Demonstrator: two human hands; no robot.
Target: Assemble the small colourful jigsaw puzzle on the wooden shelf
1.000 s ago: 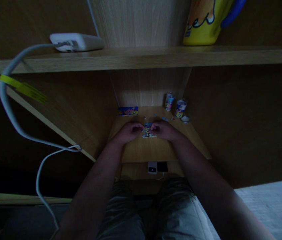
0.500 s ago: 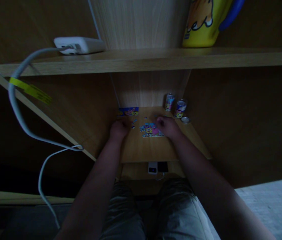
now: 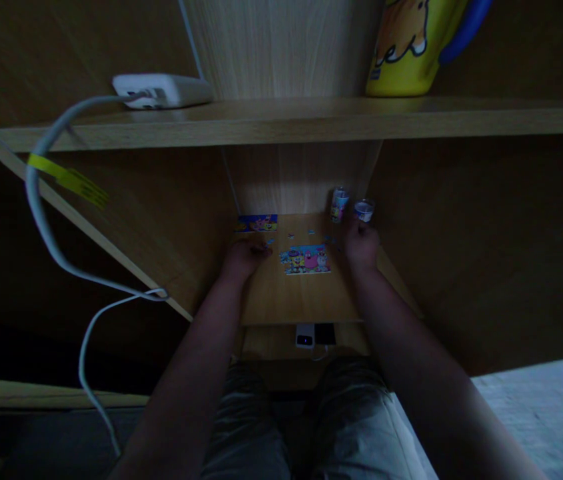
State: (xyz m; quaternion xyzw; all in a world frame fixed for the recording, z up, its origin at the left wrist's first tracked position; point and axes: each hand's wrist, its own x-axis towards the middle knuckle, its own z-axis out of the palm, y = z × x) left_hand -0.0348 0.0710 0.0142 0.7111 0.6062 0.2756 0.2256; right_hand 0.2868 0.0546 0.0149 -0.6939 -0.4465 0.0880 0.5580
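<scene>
A partly joined jigsaw puzzle [image 3: 307, 260] with colourful cartoon figures lies flat on the wooden desktop [image 3: 296, 300]. Its left edge is uneven. My left hand [image 3: 244, 260] rests left of it, fingers curled together over the spot where small loose puzzle pieces lay; what they grip is hidden. One loose puzzle piece [image 3: 291, 235] lies behind the puzzle, and another piece [image 3: 311, 232] is to its right. Right of the puzzle, my right hand [image 3: 362, 247] is closed, fingertips bunched in front of a cartoon-printed can [image 3: 364, 210]. Whether it holds anything cannot be seen.
A second printed can [image 3: 339, 203] stands at the back right. A blue picture card [image 3: 257, 223] lies at the back left. Overhead, a shelf [image 3: 281, 123] carries a white charger [image 3: 161, 91] with a hanging cable and a yellow mug [image 3: 401, 60]. Below, a white device [image 3: 304, 335] sits on a ledge.
My right hand has moved right, off the puzzle's right end, and now covers the front of the can and its lid. My left hand has shifted slightly right, onto the loose pieces.
</scene>
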